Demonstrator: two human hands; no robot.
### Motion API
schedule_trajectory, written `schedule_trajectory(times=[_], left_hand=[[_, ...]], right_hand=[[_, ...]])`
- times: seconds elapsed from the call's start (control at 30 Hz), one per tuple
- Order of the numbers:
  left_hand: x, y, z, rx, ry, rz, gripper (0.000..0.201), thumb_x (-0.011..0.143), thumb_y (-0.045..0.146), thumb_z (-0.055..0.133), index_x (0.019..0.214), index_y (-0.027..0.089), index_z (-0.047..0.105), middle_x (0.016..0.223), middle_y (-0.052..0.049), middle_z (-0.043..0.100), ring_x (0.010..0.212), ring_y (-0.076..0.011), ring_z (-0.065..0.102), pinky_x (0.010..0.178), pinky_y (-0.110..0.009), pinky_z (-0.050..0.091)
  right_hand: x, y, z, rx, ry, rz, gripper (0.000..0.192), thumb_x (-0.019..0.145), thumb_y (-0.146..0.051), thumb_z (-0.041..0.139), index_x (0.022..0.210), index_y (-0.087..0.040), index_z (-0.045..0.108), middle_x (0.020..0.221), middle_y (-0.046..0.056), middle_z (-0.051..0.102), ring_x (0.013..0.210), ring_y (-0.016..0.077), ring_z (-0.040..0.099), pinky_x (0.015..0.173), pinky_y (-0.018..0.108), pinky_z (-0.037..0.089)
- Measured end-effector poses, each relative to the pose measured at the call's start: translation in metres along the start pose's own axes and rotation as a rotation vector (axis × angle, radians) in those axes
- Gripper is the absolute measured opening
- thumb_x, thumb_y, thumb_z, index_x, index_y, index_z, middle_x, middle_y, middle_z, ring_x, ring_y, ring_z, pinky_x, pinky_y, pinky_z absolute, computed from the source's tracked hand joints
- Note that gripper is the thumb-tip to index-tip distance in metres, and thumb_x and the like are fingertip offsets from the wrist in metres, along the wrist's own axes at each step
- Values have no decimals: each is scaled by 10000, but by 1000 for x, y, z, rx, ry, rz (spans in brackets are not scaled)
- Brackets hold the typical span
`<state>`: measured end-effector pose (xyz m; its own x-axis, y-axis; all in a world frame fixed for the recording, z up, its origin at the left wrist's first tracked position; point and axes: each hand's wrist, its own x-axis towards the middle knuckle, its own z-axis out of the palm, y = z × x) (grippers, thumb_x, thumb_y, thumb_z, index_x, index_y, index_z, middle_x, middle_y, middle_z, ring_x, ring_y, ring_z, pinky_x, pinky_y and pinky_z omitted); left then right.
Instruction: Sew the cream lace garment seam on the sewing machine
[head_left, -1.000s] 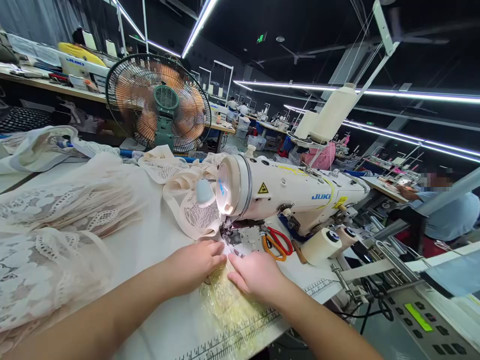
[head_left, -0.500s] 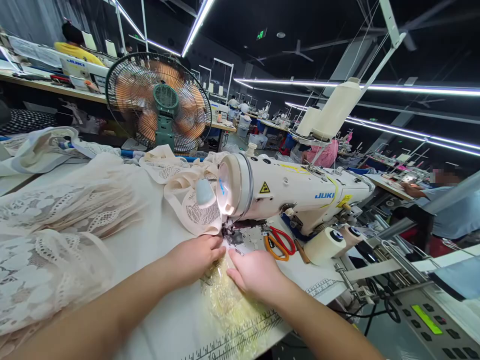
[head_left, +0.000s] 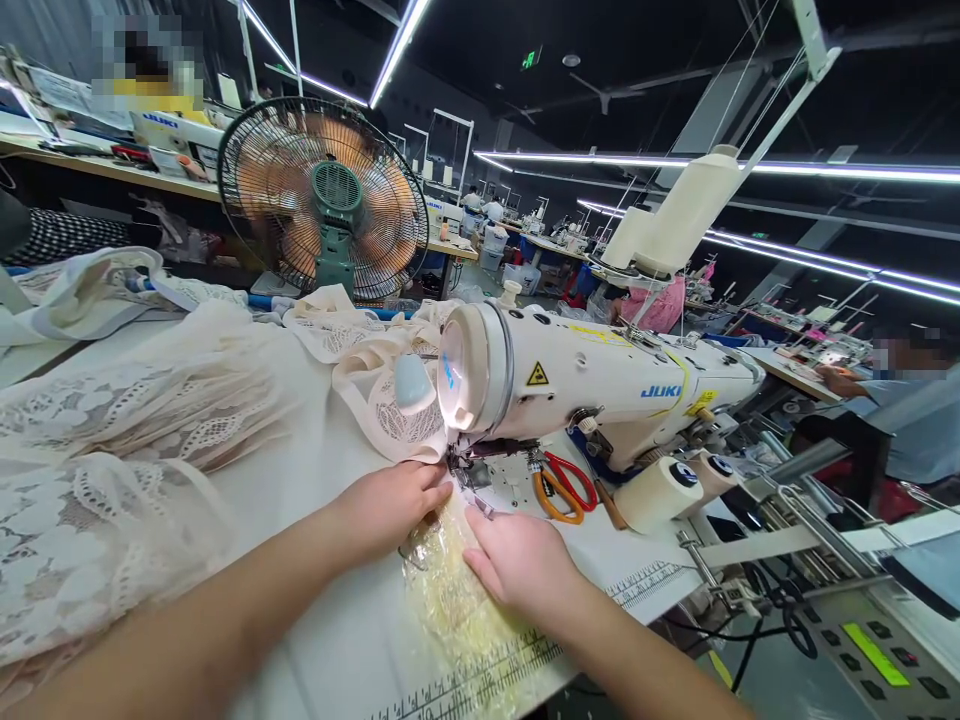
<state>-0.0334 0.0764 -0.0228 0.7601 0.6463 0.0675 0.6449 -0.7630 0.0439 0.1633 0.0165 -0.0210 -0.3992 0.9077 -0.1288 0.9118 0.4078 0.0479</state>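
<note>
**Lace fed at the sewing machine**

A white table [head_left: 315, 640] in a dim, strip-lit workshop is shown. At centre, yellowish lace [head_left: 457, 600] is pressed flat by the left hand [head_left: 390, 510] and right hand [head_left: 517, 565], fingers extended, beside the sewing machine [head_left: 600, 385]. Scissors [head_left: 562, 485] and a fan [head_left: 322, 200] lie beyond.

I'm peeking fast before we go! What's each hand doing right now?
Left hand: flat and open, pressing the lace piece at the sewing machine needle.
Right hand: flat and open, pressing the same lace piece; no grip on anything.

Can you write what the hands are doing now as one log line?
left hand: flat on lace | right hand: flat on lace | lace: at needle | scissors: beside machine
</note>
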Motion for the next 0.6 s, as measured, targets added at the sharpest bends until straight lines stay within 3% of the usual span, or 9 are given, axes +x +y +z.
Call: schedule_trajectory(times=[0.07, 0.27, 0.47, 0.6], left_hand=[[1, 0, -3, 47, -49, -9, 385, 823, 12, 475, 1150, 141, 632, 1205, -140, 636, 1099, -288, 601, 864, -376, 526], [3, -4, -3, 144, -46, -79, 417, 852, 26, 453, 1223, 137, 609, 1312, -162, 582, 1192, -301, 552, 930, -390, 504], [2, -11, 0, 186, -10, -197, 436, 860, 41, 451, 1246, 176, 603, 1339, -143, 567, 1275, -280, 482, 1008, -364, 442], [0, -10, -4, 149, 23, -314, 438, 873, 57, 432, 1261, 180, 593, 1385, -147, 525, 1323, -303, 425, 1064, -420, 383]], right_hand=[[-1, 2, 4, 12, 46, -21, 466, 914, -369, 456, 1330, -176, 534, 915, 94, 706, 791, 271, 654, 598, 349, 467], [-3, 3, 13, 23, 120, -54, 458, 906, -325, 457, 1319, -153, 553, 889, 85, 706, 800, 281, 652, 632, 378, 486], [-3, 8, 31, 84, 346, -137, 421, 863, -278, 467, 1214, -115, 635, 816, 85, 699, 727, 275, 650, 598, 376, 476], [-3, 8, 33, 119, 331, -133, 416, 858, -278, 474, 1206, -123, 639, 812, 80, 699, 726, 272, 644, 603, 370, 471]])
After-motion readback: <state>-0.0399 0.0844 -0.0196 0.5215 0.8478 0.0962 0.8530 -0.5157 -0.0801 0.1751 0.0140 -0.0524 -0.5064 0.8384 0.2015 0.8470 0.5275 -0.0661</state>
